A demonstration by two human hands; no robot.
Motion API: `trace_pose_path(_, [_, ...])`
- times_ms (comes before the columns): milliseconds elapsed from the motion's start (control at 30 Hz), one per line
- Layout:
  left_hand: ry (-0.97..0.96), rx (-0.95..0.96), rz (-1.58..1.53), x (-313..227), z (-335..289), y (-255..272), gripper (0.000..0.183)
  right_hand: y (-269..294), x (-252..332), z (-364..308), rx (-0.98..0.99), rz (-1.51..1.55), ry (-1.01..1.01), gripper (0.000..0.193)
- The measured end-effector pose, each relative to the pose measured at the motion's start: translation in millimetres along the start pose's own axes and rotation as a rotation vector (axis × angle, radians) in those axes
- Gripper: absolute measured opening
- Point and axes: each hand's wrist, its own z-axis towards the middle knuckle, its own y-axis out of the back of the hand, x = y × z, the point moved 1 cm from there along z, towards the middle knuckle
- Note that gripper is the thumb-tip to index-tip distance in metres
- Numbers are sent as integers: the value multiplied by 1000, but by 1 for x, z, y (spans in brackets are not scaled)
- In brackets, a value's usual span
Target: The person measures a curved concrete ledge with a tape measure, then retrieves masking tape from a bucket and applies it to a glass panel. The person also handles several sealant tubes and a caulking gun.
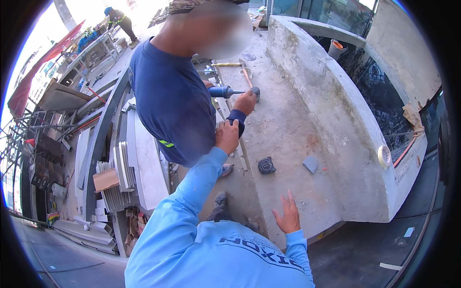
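My left hand (pixel 226 137) reaches forward in its light blue sleeve. Its fingers curl over the dark blue sleeve (pixel 237 121) on a co-worker's forearm. The co-worker holds a blue caulking gun (pixel 221 91), its nozzle pointing right beside the co-worker's hand (pixel 246 102). My right hand (pixel 289 217) hovers over the concrete ledge, palm up and fingers spread, with nothing in it. A black tape measure (pixel 266 165) and a grey stone-like piece (pixel 310 164) lie on the ledge ahead of it. Farther off lies a hammer (pixel 248 77) with a wooden handle, partly behind the co-worker's hand.
A curved concrete wall (pixel 331 101) bounds the right side, with a roll of tape (pixel 384 157) on it. Behind stands a bucket (pixel 336 49). Stacked panels (pixel 124 165) and long boards (pixel 144 158) fill the left. Another worker (pixel 121 23) bends at the far left.
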Motion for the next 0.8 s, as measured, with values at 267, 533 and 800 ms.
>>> trace_pose_path(267, [-230, -146, -30, 15, -46, -2, 22, -7, 62, 111, -269, 72, 30, 52])
trace_pose_path(533, [-509, 336, -112, 53, -71, 0, 23, 13, 121, 246, -467, -12, 87, 40])
trace_pose_path(800, [-275, 393, -430, 120, -162, -46, 28, -60, 123, 287, -263, 375, 117, 44])
